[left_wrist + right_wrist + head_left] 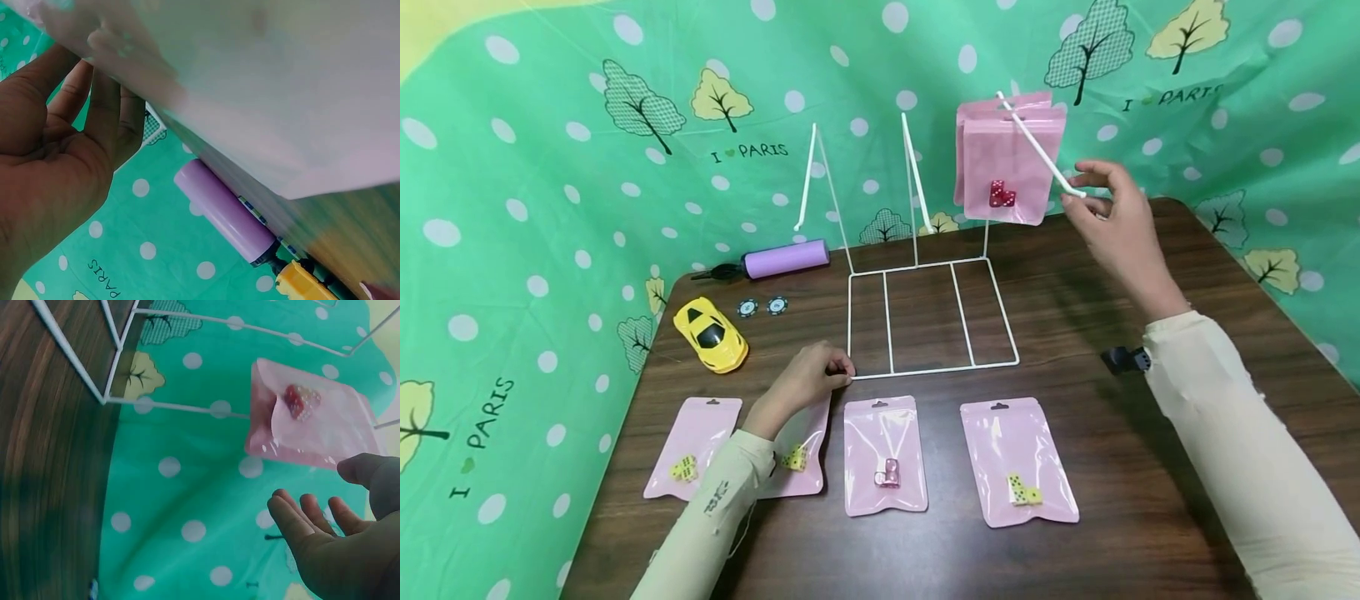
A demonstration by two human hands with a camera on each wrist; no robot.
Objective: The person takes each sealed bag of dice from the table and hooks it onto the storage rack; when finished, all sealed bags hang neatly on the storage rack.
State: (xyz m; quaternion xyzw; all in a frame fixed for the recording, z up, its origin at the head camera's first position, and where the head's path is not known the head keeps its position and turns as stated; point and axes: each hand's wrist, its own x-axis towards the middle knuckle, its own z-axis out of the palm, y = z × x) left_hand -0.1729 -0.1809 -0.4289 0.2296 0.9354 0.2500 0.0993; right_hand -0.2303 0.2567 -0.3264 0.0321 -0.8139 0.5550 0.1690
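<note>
Four pouches (885,455) nr table edge (925,575), rack (925,317) behind.

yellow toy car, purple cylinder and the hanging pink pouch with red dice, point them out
yellow toy car (710,335), head view, on its dark windscreen and roof
purple cylinder (786,257), head view, middle of its barrel
hanging pink pouch with red dice (1011,158), head view, on its front face
</note>
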